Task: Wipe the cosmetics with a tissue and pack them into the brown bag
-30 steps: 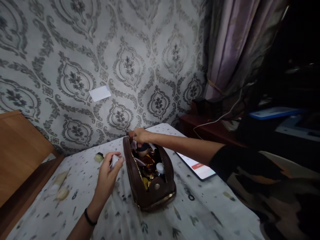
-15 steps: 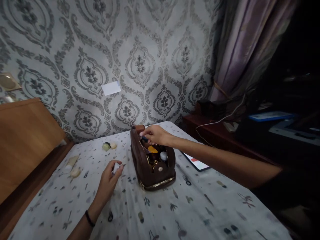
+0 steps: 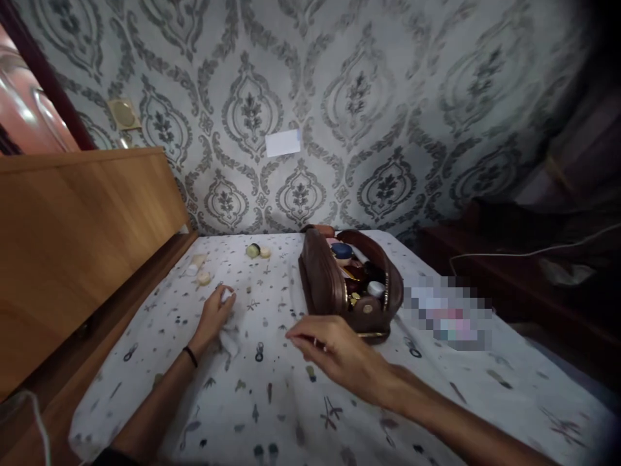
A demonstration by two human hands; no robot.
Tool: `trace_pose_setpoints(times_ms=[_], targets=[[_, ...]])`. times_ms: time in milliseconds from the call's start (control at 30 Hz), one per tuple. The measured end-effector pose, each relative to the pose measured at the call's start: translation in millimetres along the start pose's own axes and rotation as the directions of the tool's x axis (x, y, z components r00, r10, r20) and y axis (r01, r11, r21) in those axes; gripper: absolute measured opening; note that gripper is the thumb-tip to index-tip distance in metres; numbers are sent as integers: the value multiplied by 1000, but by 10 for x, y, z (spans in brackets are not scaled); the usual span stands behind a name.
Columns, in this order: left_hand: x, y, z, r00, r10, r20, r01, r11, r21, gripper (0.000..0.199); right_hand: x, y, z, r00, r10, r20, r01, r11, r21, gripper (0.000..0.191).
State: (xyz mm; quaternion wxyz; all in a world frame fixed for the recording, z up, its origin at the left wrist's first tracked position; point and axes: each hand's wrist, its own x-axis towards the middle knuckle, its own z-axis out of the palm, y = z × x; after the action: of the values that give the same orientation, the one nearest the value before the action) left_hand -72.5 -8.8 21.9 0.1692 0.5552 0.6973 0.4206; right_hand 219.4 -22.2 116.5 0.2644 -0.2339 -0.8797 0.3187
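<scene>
printed sheet [image 3: 276,421] lies beneath our hands. our left hand [image 3: 213,317] pinches a small white item [image 3: 226,295], which could slip if that grip loosens. our right hand [image 3: 342,356] curls narrow, contents unclear; a bump from it could tip the open brown bag [image 3: 320,285] just beyond.

bag [image 3: 317,278]: on sheet [image 3: 233,404] | container [image 3: 376,289]: in bag | board [image 3: 87,259]: left | wall [image 3: 334,162]: behind

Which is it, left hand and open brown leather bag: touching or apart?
Apart. The head view shows a strip of patterned white fabric between the left hand and the brown leather bag.
</scene>
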Motion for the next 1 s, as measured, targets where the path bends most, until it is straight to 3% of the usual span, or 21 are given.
trace_pose_setpoints(times_ms=[133,233,300,367,533,767,1000], targets=[[12,-224,-50,1000,18,-17,-18,999,31,30,107,220,573,978,169,123,-193,956,221,24],[72,-291,-125,999,30,-38,-26,995,97,30,216,456,898,927,317,198,-374,797,474,23],[152,-279,-184,997,37,-62,-26,984,174,35,261,597,1047,907,378,188,-411,690,595,29],[268,-230,-224,996,51,-78,-31,969,243,44,268,701,1147,901,411,135,-393,645,656,34],[722,-57,-118,996,91,-4,-83,920,383,40,186,780,1248,913,409,13,-314,679,663,36],[1433,178,356,997,77,32,-82,846,527,46,162,800,1245,917,395,44,-310,640,703,41],[1694,188,647,990,29,137,-106,790,604,58,152,838,1257,904,421,73,-334,590,735,48]])
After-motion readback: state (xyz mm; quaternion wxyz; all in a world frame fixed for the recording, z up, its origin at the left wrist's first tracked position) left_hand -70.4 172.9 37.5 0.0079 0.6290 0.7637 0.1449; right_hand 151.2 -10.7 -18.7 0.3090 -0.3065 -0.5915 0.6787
